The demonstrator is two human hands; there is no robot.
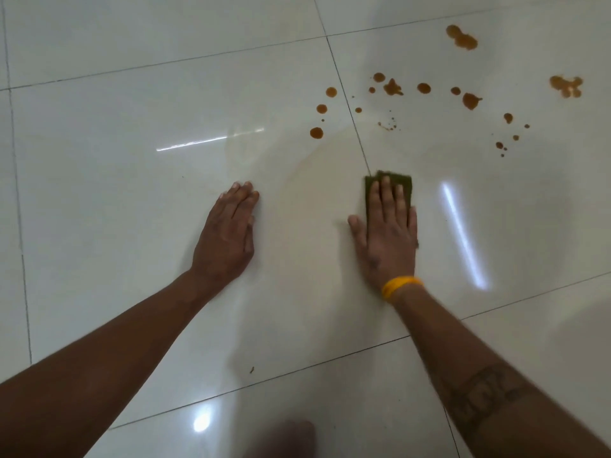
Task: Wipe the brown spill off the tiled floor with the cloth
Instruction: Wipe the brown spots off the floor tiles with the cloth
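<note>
My right hand (388, 226) lies flat, fingers straight, pressing a dark green cloth (406, 186) onto the glossy white tiled floor (132, 193); an orange band circles that wrist. My left hand (228, 233) rests flat on the floor to the left, holding nothing. The brown spill (393, 87) is scattered as drops and blotches beyond the cloth, toward the upper right, with larger patches at the far right (566, 85) and top (461, 37). A faint pale smear (317, 180) spreads over the tile between my two hands.
Grey grout lines (350, 107) cross the floor. A small brown speck (252, 369) lies near my left forearm. A blurred body part (284, 438), perhaps a knee or foot, shows at the bottom edge. Light reflections glare on the tiles.
</note>
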